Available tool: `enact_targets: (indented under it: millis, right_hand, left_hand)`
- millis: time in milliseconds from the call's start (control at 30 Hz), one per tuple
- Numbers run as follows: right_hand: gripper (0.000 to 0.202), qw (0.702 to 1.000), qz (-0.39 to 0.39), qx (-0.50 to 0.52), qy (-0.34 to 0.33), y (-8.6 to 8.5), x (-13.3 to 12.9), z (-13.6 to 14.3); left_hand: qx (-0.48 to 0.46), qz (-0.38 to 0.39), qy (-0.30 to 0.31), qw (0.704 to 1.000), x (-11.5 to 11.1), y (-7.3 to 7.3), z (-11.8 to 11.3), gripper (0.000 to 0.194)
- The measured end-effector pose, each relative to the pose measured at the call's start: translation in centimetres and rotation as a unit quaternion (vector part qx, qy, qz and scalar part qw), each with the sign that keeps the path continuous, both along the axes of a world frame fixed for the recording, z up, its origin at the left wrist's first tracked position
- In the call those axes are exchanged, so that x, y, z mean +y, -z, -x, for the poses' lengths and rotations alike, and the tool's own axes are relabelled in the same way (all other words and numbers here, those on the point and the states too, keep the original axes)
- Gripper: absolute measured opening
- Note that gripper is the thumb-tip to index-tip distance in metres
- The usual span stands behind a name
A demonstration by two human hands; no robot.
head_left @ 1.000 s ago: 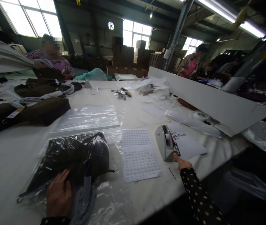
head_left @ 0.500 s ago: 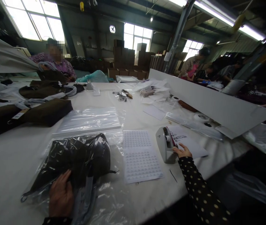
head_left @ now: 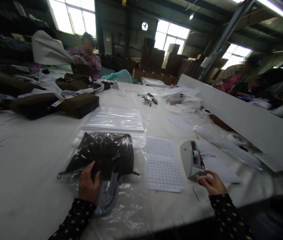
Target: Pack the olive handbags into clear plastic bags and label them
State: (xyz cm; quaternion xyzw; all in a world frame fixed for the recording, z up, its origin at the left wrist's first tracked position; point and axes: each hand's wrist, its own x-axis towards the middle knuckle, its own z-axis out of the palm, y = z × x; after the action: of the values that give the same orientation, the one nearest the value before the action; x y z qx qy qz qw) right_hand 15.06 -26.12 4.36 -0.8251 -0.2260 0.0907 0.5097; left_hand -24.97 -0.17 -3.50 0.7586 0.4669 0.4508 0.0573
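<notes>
A dark olive handbag (head_left: 106,150) lies on the table inside a clear plastic bag (head_left: 129,196). My left hand (head_left: 89,183) rests on its near side with the fingers spread over the plastic. Beside my right hand (head_left: 212,183) stands a grey tape dispenser (head_left: 187,160). Thumb and forefinger are pinched together at the dispenser's front end; whatever is between them is too small to make out. Between the two hands lies a sheet of small printed labels (head_left: 165,166). A paper with handwriting (head_left: 221,163) lies partly behind the dispenser.
Flat clear plastic bags (head_left: 114,120) are stacked beyond the handbag. More olive handbags (head_left: 79,105) lie at the left. A long white board (head_left: 243,106) stands along the right side. Loose white wrapping (head_left: 183,98) lies farther back. A co-worker (head_left: 89,56) stands at the far left.
My view has turned left, so the scene sits farther right. My right fingers have closed into a pinch at the dispenser's front end. My left hand stays on the wrapped handbag.
</notes>
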Motion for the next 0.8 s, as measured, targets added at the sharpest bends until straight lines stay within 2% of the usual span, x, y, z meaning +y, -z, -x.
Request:
enact_targets:
  millis: [67,100,167,233,300,367,433,467,533,600,667,733,800]
  right_hand:
    - [0.051,0.984,-0.067,0.076,-0.144,-1.8,3.7,2.2]
    - [0.05,0.963,-0.085,0.118,-0.225,-2.8,5.8,3.6]
    - [0.046,0.907,-0.076,0.172,-0.376,-4.5,9.9,6.9]
    - [0.042,0.84,-0.051,0.206,-0.499,-6.0,13.7,10.4]
    - [0.04,0.789,-0.043,0.229,-0.568,-7.1,17.2,14.1]
    - [0.044,0.764,-0.038,0.235,-0.6,-7.7,20.4,17.9]
    - [0.05,0.735,-0.005,0.211,-0.644,-7.6,23.4,21.5]
    - [0.05,0.721,0.024,0.178,-0.669,-7.2,24.8,23.2]
    - [0.046,0.703,0.125,0.016,-0.7,-6.1,27.4,26.2]
    - [0.038,0.69,0.224,-0.189,-0.662,-4.6,29.5,28.4]
    - [0.038,0.673,0.29,-0.316,-0.603,-3.4,31.1,29.7]
    - [0.047,0.677,0.316,-0.342,-0.569,-2.9,32.3,29.8]
    - [0.055,0.703,0.318,-0.354,-0.528,-3.3,33.2,28.6]
  left_hand:
    - [-0.025,0.012,0.003,1.0,-0.2,0.0,0.0,0.047]
    - [-0.034,0.015,0.007,0.999,-0.3,0.1,0.1,0.047]
    - [-0.046,0.025,0.013,0.999,-0.5,0.1,0.2,0.046]
    - [-0.054,0.04,0.011,0.998,-0.8,0.2,0.2,0.047]
    - [-0.064,0.057,0.009,0.996,-1.1,0.2,0.3,0.048]
    - [-0.078,0.072,0.01,0.994,-1.4,0.1,0.3,0.05]
    - [-0.096,0.087,0.011,0.991,-1.6,-0.1,0.3,0.053]
    - [-0.108,0.093,0.008,0.99,-1.7,-0.1,0.4,0.055]
    - [-0.133,0.102,0.006,0.986,-1.9,-0.1,0.5,0.061]
    - [-0.149,0.108,0.011,0.983,-2.0,0.0,0.6,0.065]
    - [-0.153,0.111,0.019,0.982,-2.1,0.3,0.6,0.069]
    - [-0.15,0.115,0.02,0.982,-2.1,0.6,0.5,0.069]
    - [-0.15,0.119,0.023,0.981,-1.8,0.7,0.4,0.069]
